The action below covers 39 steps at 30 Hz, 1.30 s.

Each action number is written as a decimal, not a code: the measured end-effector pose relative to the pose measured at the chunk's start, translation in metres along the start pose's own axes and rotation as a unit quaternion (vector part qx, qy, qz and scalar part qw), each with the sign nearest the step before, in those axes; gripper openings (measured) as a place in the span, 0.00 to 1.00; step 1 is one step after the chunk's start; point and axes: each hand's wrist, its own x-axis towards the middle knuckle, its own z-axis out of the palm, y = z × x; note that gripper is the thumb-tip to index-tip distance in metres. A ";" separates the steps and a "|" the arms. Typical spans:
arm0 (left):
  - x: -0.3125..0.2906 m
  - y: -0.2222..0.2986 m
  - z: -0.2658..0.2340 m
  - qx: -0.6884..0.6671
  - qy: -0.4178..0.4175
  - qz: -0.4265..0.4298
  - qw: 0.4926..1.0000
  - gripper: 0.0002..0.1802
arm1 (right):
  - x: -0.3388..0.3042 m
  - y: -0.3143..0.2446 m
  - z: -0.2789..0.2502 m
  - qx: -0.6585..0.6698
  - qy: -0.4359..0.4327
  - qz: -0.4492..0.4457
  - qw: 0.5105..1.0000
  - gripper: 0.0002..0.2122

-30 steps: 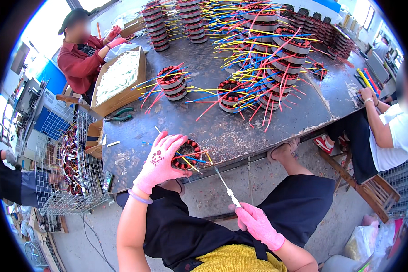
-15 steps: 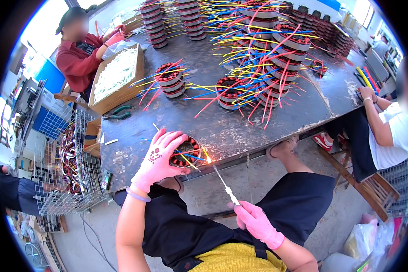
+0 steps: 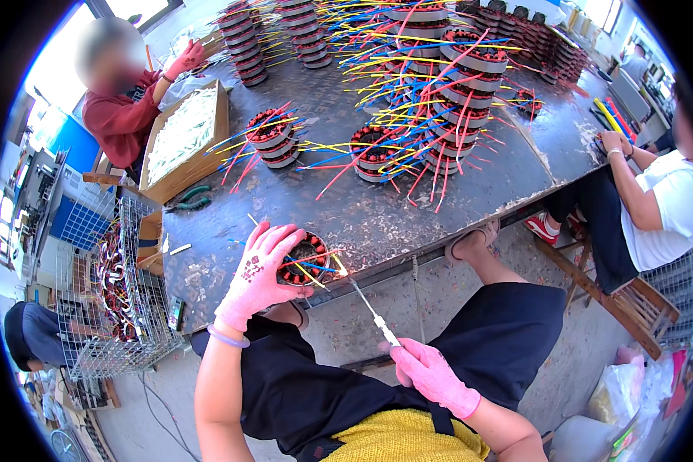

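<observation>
My left hand (image 3: 263, 268), in a pink glove, is closed round a motor stator (image 3: 309, 248) at the table's near edge. The stator is a ring with dark red windings. Yellow and orange-red wires stick out of it towards the right. In my pink-gloved right hand (image 3: 436, 376) is a slim tool with a white handle (image 3: 386, 331) and a long thin metal shaft. The shaft points up and left, and a bright orange glow shows where its tip meets the wire ends. Whether the glow is a flame or hot metal I cannot tell.
Tall stacks of wired stators (image 3: 470, 92) fill the table's far side, with a short stack (image 3: 273, 138) nearer. Dark green pliers (image 3: 190, 199) lie by a cardboard box (image 3: 181, 138) of white pieces. A wire basket (image 3: 115, 308) stands left. Co-workers sit left and right.
The whole scene has shifted slightly left and up in the view. The glow at the tool's tip looks smaller. The left co-worker's gloved hand is raised slightly. My grips are unchanged.
</observation>
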 end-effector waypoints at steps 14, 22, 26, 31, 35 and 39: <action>-0.001 0.000 -0.001 -0.002 0.001 -0.009 1.000 0.50 | -0.001 -0.002 0.000 0.003 0.005 0.004 1.000 0.16; -0.001 0.001 0.001 0.002 0.009 -0.014 1.000 0.51 | 0.001 0.002 -0.001 0.009 0.002 0.000 1.000 0.16; -0.001 0.002 0.001 0.005 0.008 -0.015 1.000 0.51 | 0.000 -0.003 -0.001 0.006 0.002 -0.001 1.000 0.16; -0.001 0.003 0.001 0.006 0.011 -0.013 1.000 0.51 | -0.002 -0.005 0.000 0.023 0.007 0.006 1.000 0.17; -0.001 0.003 0.001 0.008 0.010 -0.010 1.000 0.51 | 0.000 -0.004 0.002 0.039 0.006 0.004 0.999 0.17; -0.001 0.004 0.000 0.010 0.009 -0.007 1.000 0.51 | 0.001 0.001 0.002 0.059 0.007 0.006 0.998 0.16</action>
